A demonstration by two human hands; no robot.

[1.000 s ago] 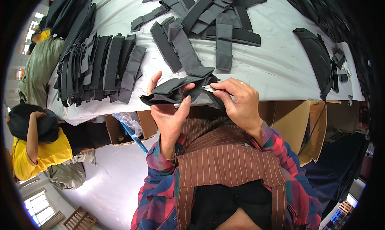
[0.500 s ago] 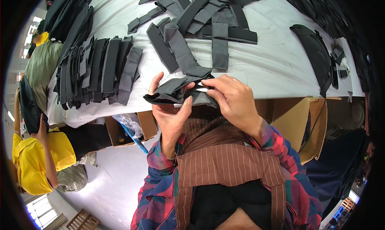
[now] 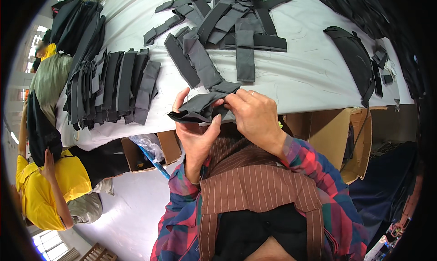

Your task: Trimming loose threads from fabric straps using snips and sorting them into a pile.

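Just off the table's near edge, my left hand [image 3: 199,136] is closed on a folded dark grey fabric strip [image 3: 195,105], thumb below and fingers behind it. My right hand [image 3: 256,116] pinches the strip's right part with thumb and forefinger. Whether a small tool is also in that pinch is hidden by the fingers. From the held part, grey cloth runs up onto the table into another strip [image 3: 199,63]. A loose pile of similar strips [image 3: 227,17] lies beyond my hands. To the left, several more strips [image 3: 111,86] stand in a close row.
A white cloth [image 3: 291,74] covers the table. Dark garments are heaped at the far left [image 3: 77,20] and far right [image 3: 355,10]. A curved black piece [image 3: 353,56] lies at right. Cardboard boxes [image 3: 330,138] stand below the edge. A person in yellow [image 3: 59,183] handles dark cloth at left.
My right hand has shifted slightly left, closer to my left hand. The whitish tip that showed between its fingers is out of sight. The person at left has moved the dark cloth.
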